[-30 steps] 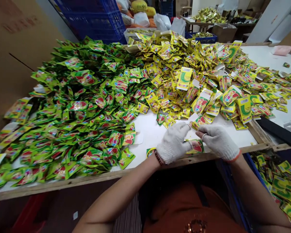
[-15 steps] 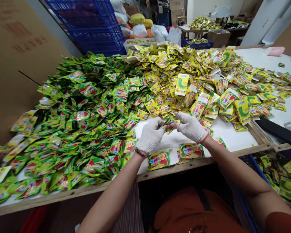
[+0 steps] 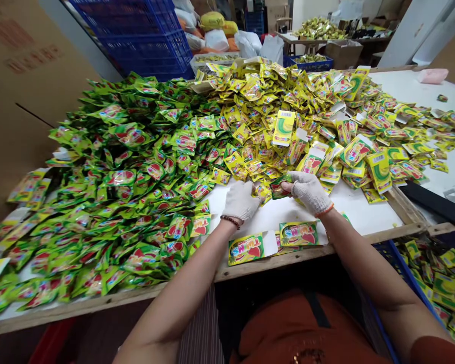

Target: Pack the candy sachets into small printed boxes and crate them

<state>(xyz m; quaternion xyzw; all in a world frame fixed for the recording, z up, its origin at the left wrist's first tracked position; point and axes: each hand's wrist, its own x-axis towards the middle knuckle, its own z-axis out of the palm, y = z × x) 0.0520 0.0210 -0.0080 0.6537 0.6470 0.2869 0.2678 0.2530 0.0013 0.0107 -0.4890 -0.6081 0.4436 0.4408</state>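
One white-topped bench (image 3: 358, 205) carries two broad heaps: a green heap (image 3: 136, 174) of packets spreading from its left end to the near edge, and a yellow heap (image 3: 260, 93) of packets and cartons toward the far edge. On the bare patch nearer the near edge, the left hand (image 3: 241, 201) curls its fingers against a yellow packet (image 3: 263, 192); whether they grip it cannot be told. The right hand (image 3: 309, 191) has thumb and fingers closed on a green packet (image 3: 278, 186) at the foot of the yellow heap. Printed cartons (image 3: 246, 249) lie along the near edge. The step in hand looks like gathering single packets; the next move seems to call for a sure left-hand pinch, the green packet kept firm.
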